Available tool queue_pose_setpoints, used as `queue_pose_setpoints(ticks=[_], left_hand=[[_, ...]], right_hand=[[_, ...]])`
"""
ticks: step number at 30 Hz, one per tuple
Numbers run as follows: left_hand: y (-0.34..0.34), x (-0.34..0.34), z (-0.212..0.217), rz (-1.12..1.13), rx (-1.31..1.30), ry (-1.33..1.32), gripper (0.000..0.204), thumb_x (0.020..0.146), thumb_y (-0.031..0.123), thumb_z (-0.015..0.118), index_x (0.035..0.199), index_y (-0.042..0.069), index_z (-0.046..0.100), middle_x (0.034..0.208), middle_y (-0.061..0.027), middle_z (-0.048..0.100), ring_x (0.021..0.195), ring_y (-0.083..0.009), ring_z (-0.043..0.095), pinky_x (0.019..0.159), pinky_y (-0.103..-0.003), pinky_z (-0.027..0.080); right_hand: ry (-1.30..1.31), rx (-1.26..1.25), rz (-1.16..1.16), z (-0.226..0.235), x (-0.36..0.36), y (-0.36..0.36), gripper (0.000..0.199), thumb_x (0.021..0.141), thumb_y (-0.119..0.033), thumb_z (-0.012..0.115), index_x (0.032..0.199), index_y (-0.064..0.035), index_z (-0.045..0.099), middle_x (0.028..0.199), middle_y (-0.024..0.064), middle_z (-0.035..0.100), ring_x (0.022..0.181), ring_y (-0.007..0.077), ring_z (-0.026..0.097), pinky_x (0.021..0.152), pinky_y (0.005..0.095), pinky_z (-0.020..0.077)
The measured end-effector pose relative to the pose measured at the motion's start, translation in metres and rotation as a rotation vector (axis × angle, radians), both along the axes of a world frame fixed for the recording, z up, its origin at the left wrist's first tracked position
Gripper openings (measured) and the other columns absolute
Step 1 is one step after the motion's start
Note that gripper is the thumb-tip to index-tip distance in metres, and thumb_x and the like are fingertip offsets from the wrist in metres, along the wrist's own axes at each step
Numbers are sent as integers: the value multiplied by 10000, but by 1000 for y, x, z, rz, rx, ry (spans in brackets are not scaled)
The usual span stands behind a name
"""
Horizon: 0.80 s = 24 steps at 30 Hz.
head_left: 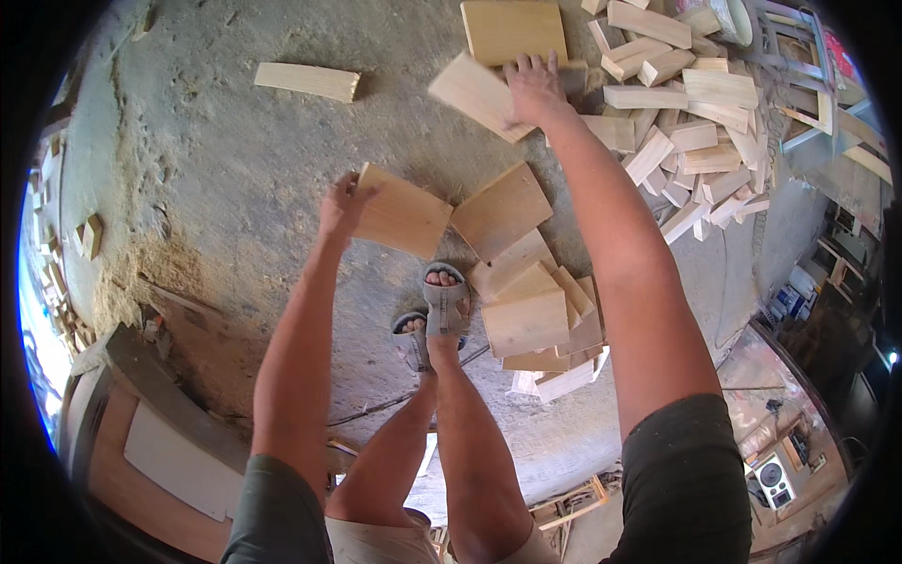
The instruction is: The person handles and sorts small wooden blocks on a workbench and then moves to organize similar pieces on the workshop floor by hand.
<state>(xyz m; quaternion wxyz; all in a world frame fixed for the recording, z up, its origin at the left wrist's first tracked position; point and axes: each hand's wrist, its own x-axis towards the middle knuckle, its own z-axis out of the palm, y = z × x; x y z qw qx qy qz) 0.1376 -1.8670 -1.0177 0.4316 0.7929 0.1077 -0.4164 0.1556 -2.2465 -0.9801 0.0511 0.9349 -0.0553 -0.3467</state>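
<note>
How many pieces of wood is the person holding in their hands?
2. The left hand grips a flat wooden board by its edge. The right hand holds another wooden board, blurred, over the heap of wood blocks.

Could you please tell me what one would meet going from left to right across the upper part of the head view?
Lone wooden block → left hand holding a flat board → right hand on a blurred board → heap of wood offcuts.
</note>
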Motion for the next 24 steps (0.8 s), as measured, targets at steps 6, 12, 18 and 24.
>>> queue_pose_setpoints(ticks=[6, 12, 18, 24], left_hand=[[-24, -30, 38, -20, -232, -25, 380, 903, 175, 765, 1246, 29, 688, 968, -98, 768, 868, -133, 710, 737, -337, 555], [-51, -118, 119, -224, -182, 286, 418, 893, 211, 761, 1283, 85, 677, 1152, -133, 733, 1040, -203, 688, 908, -389, 566], [-60, -47, 163, -1236, 64, 26, 678, 967, 305, 603, 1578, 120, 374, 1630, -147, 361, 1499, -331, 341, 1187, -564, 326], [-19, 168, 66, -1347, 599, -766, 656, 999, 210, 481, 1620, 117, 292, 1705, -132, 215, 1570, -328, 201, 1194, -600, 296]], right_hand=[[12, 277, 209, 3, -63, -14, 631, 770, -198, 827, 1351, -136, 588, 1480, 137, 503, 1325, 357, 523, 1088, 518, 463], [-65, 321, -224, 121, -181, 40, 640, 767, -262, 836, 1303, -58, 550, 1282, 173, 597, 1208, 390, 589, 981, 559, 486], [347, 158, -368, 208, -216, 13, 869, 722, -355, 879, 1421, -10, 495, 1493, 228, 450, 1407, 400, 435, 1139, 483, 414], [-175, 41, -65, 57, 10, -35, 824, 813, -248, 812, 1482, 37, 426, 1562, 259, 387, 1396, 402, 465, 1119, 497, 436]])
